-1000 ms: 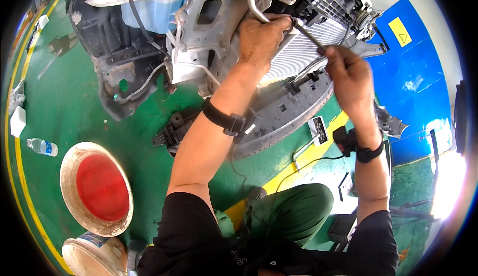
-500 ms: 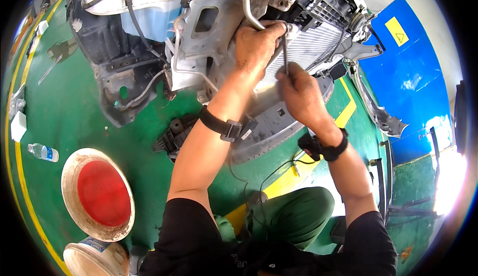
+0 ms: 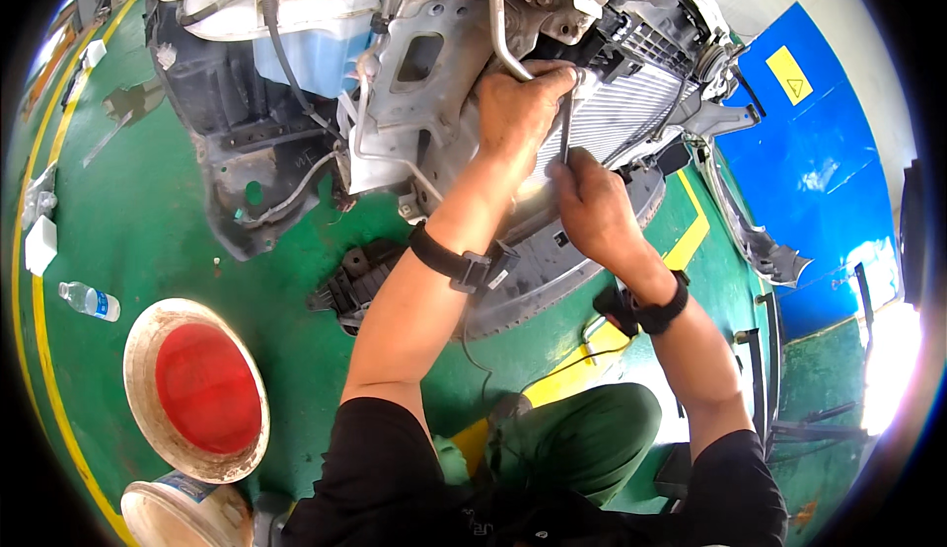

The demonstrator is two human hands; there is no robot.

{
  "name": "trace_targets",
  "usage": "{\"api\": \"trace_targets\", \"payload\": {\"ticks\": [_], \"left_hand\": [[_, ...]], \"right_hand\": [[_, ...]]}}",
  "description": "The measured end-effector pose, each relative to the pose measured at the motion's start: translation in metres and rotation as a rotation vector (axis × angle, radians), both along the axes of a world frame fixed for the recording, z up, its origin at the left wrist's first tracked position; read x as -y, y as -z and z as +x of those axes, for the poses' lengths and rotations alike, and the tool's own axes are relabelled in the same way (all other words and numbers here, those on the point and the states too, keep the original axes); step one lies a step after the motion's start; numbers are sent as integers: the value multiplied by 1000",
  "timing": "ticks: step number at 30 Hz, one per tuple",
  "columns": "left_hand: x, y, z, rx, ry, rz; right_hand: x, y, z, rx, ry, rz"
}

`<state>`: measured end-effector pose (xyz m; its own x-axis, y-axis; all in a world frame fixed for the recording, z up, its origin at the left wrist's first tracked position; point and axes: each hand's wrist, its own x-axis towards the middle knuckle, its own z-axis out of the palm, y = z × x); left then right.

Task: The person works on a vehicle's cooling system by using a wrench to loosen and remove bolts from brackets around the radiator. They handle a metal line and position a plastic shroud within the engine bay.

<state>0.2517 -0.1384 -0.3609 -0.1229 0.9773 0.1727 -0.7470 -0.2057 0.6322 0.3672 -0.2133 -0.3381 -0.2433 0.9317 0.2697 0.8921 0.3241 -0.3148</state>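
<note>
My right hand (image 3: 604,214) is closed around the lower end of a slim metal wrench (image 3: 566,128), which stands nearly upright in the picture. My left hand (image 3: 518,118) is closed at the wrench's upper end, its thumb pressed against the head; the other fingers are hidden behind. Both hands are at the opened front of a car, beside the finned radiator (image 3: 631,103). A bent metal pipe (image 3: 500,24) comes down to my left hand. The fastener under the wrench head cannot be made out.
Left of my hands are a grey metal panel (image 3: 409,78) and a blue-white fluid tank (image 3: 316,59). A black plastic trim piece (image 3: 533,286) lies below. On the green floor stand a white bucket with red inside (image 3: 138,389) and a plastic bottle (image 3: 89,300). A blue board (image 3: 819,152) stands right.
The whole view has shifted slightly, so the car sits a little lower in the picture. The wrench stands slightly more upright, with both hands still on it.
</note>
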Motion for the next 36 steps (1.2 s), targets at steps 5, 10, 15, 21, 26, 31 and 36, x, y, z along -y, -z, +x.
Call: {"api": "trace_targets", "payload": {"ticks": [5,10,15,21,26,31,36], "left_hand": [[2,1,1,-32,-6,23],[5,-2,-2,-38,-32,-29],[1,-2,-2,1,-21,-36],[-1,0,1,-27,-15,8],[1,2,0,-97,-42,93],[2,-2,-4,-64,-47,7],[5,-2,-5,-75,-72,3]], "right_hand": [[9,-14,11,-52,-68,-27],[17,-65,20,-214,67,147],[18,-70,1,-22,181,140],[-5,-3,0,-98,-41,-25],[12,-38,29,-219,12,-139],[16,-97,9,-45,96,144],[13,-29,0,-11,124,-6]]}}
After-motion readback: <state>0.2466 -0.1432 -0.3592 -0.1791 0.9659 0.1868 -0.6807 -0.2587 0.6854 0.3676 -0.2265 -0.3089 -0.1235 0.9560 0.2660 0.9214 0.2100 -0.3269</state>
